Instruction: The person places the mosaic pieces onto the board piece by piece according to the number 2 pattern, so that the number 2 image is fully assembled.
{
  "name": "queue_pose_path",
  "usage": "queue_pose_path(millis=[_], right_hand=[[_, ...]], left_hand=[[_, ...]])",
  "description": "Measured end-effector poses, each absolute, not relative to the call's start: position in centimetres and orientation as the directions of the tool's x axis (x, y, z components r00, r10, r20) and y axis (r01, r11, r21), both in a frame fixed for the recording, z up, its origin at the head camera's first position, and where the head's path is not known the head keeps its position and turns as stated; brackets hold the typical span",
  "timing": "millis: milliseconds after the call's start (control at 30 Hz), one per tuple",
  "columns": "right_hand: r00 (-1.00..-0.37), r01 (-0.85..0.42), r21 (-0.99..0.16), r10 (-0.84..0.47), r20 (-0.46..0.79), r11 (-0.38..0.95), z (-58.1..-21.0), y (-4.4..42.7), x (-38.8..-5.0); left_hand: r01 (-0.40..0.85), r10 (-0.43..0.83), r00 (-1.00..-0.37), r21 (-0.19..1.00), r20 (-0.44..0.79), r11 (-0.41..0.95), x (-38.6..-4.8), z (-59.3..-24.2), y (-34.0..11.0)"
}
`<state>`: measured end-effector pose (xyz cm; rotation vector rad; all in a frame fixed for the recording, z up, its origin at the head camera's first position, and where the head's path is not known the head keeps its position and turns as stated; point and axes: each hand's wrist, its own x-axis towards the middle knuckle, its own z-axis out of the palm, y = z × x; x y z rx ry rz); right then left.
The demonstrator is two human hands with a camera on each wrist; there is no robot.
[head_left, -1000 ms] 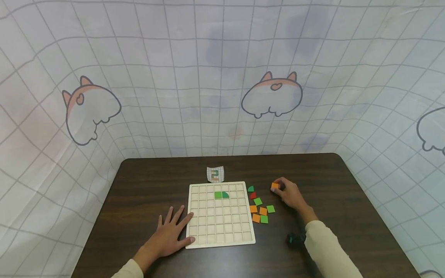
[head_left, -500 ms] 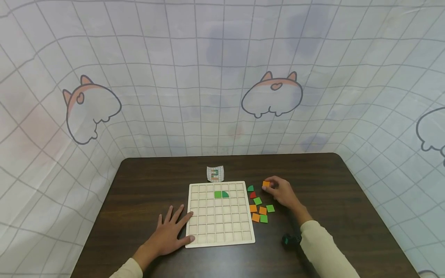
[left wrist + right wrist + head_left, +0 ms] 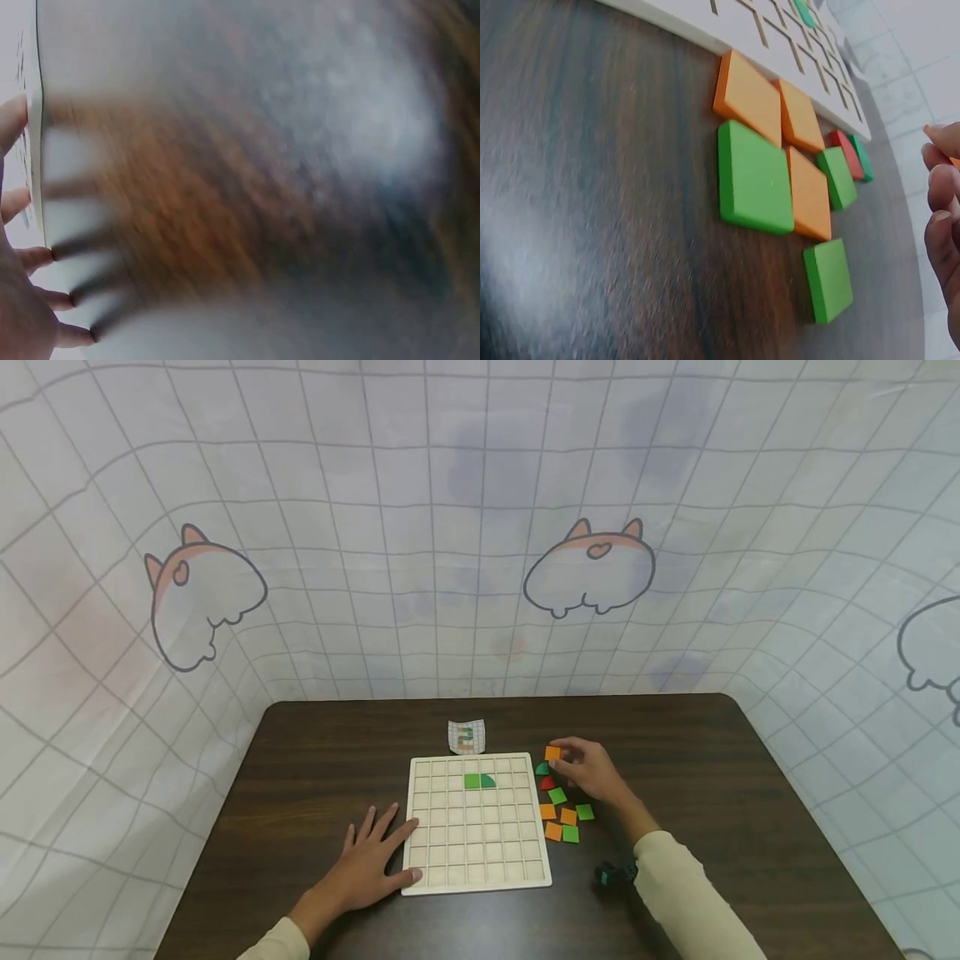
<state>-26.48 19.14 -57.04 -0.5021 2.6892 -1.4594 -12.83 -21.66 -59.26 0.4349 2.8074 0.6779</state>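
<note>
In the head view a pale square grid board lies on the dark table. Near its top, a light green square tile sits beside a dark green quarter-round tile. My left hand is spread flat, thumb and index finger touching the board's left edge. Between thumb and fingers, my right hand pinches an orange square tile, close to the board's upper right corner. Below that hand lie loose tiles: a dark green quarter-round, a red one, and several orange and green squares.
A small paper card with a coloured grid pattern lies just behind the board. A dark device is at the right wrist. Grid-patterned cloth hangs behind the table. The left wrist view is mostly blurred tabletop.
My right hand has moved left with the orange tile, from the open table on the right toward the board's upper right corner. The left hand and the board stay in place.
</note>
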Motion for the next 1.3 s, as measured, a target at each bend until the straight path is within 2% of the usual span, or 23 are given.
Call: queue_pose_path(millis=[200, 433, 1300], right_hand=[[-0.929, -0.279, -0.852, -0.348, 0.123, 0.444, -56.7, 18.1, -26.5], [-0.934, -0.229, -0.867, -0.35, 0.069, 0.443, -56.7, 16.1, -26.6], [-0.877, -0.14, -0.931, -0.478, -0.041, 0.337, -58.0, 8.5, -26.1]], left_hand=[[0.21, 0.32, -0.936, 0.495, -0.149, 0.843, -12.8, -59.0, -21.4], [0.187, 0.297, -0.943, 0.503, -0.148, 0.844, -12.7, -59.0, -21.0], [0.17, 0.277, -0.953, 0.543, -0.121, 0.823, -12.4, -59.6, -21.1]])
